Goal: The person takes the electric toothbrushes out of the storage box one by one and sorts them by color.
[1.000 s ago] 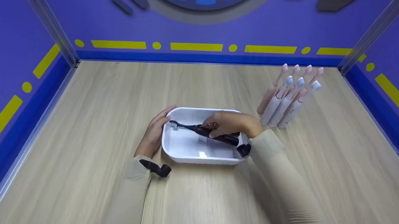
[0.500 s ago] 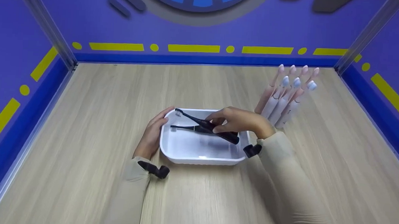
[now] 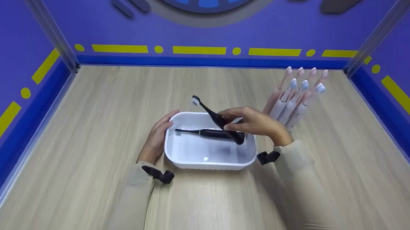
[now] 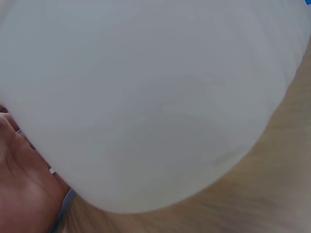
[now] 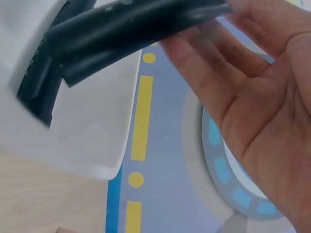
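Presently we note the right hand (image 3: 257, 123) pinching a black electric toothbrush (image 3: 218, 120) tilted above the white plastic tub (image 3: 174, 155), while the flat-fingered left hand (image 3: 156, 137) steadies its wall.

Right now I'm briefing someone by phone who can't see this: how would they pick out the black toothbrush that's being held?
Find the white tub in the middle of the wooden table. Above its right half, the right hand pinches a black toothbrush. Unlike the other black brush lying flat in the tub, it is tilted, its white bristle head raised toward the back wall.
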Demonstrator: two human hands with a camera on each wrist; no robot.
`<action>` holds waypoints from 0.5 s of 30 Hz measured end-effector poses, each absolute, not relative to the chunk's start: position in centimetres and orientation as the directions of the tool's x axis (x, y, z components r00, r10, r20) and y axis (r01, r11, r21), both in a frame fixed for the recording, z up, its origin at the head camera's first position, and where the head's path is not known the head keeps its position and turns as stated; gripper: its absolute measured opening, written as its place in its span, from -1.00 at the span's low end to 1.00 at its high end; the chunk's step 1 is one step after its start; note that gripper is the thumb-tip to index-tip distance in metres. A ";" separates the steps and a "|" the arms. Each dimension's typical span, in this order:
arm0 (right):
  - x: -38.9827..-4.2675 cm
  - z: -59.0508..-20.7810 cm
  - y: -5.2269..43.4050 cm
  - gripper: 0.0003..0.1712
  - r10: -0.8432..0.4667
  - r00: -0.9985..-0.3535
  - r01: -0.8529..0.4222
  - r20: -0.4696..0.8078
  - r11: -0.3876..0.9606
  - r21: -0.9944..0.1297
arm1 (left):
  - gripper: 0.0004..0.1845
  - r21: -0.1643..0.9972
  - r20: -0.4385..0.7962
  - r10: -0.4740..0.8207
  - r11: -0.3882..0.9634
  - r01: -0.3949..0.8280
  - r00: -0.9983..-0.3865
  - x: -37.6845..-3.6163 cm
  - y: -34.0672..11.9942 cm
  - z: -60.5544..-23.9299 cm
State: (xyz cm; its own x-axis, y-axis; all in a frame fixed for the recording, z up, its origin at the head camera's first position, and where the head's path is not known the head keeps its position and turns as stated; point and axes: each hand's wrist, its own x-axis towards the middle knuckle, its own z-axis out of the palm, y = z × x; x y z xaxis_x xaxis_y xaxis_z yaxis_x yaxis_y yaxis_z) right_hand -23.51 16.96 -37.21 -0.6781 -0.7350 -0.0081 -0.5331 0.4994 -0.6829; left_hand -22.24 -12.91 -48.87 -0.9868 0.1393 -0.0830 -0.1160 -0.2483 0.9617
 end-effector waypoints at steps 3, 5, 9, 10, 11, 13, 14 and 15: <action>-23.3 -37.1 17.4 -0.49 -0.704 -0.710 -0.484 0.008 0.481 -0.731 | -0.50 0.959 -0.087 0.141 -0.256 -0.121 -0.986 -22.2 -12.9 -48.8; -23.1 -37.1 17.7 -0.49 -0.687 -0.726 -0.468 0.027 0.464 -0.752 | -0.50 0.957 -0.086 0.142 -0.263 -0.121 -0.986 -22.2 -12.9 -48.8; -23.0 -37.2 18.3 -0.48 -0.663 -0.745 -0.462 0.075 0.432 -0.775 | -0.50 0.956 -0.088 0.141 -0.265 -0.123 -0.986 -22.3 -12.9 -48.9; -22.9 -37.2 18.5 -0.48 -0.658 -0.748 -0.462 0.087 0.421 -0.780 | -0.50 0.956 -0.089 0.140 -0.265 -0.124 -0.986 -22.3 -12.9 -48.9; -22.9 -37.2 18.6 -0.48 -0.655 -0.749 -0.465 0.102 0.409 -0.785 | -0.50 0.956 -0.090 0.139 -0.267 -0.125 -0.986 -22.3 -12.9 -48.9; -22.8 -37.2 19.0 -0.48 -0.645 -0.753 -0.474 0.130 0.395 -0.787 | -0.50 0.956 -0.088 0.139 -0.265 -0.123 -0.986 -22.3 -12.9 -48.9; -22.8 -37.2 19.2 -0.48 -0.639 -0.755 -0.479 0.146 0.386 -0.788 | -0.50 0.956 -0.082 0.143 -0.270 -0.118 -0.986 -22.3 -12.9 -48.9; -22.7 -37.2 19.4 -0.49 -0.633 -0.756 -0.487 0.163 0.379 -0.787 | -0.50 0.955 -0.076 0.146 -0.273 -0.114 -0.986 -22.2 -12.9 -48.9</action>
